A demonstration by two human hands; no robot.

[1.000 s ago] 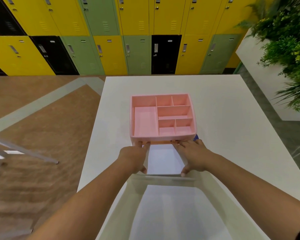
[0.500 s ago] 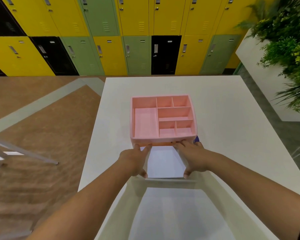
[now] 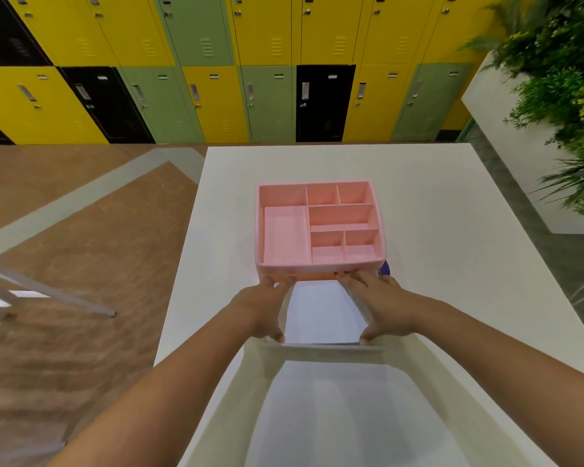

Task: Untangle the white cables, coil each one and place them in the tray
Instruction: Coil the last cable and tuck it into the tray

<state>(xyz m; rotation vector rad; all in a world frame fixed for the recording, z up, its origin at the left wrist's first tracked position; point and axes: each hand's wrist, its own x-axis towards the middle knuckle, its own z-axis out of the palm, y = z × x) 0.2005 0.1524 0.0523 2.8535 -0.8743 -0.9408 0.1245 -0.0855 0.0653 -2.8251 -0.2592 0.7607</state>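
Observation:
A pink tray (image 3: 321, 264) with several empty compartments stands on the white table (image 3: 452, 214). My left hand (image 3: 262, 311) and my right hand (image 3: 380, 305) lie side by side just in front of it. Their straight fingertips touch the tray's near wall, and the thumbs point back toward the far rim of a translucent white bin (image 3: 331, 352). A white flat surface shows between the two hands. No white cables are visible in this view.
The translucent bin fills the near foreground below my forearms. A small purple thing (image 3: 385, 267) peeks out at the tray's near right corner. Lockers (image 3: 267, 96) line the back wall and a planter (image 3: 553, 112) stands at the right. The table's left edge drops to a brown floor.
Both hands and the bin's far rim have shifted slightly toward me. The pink tray has stayed nearly in place.

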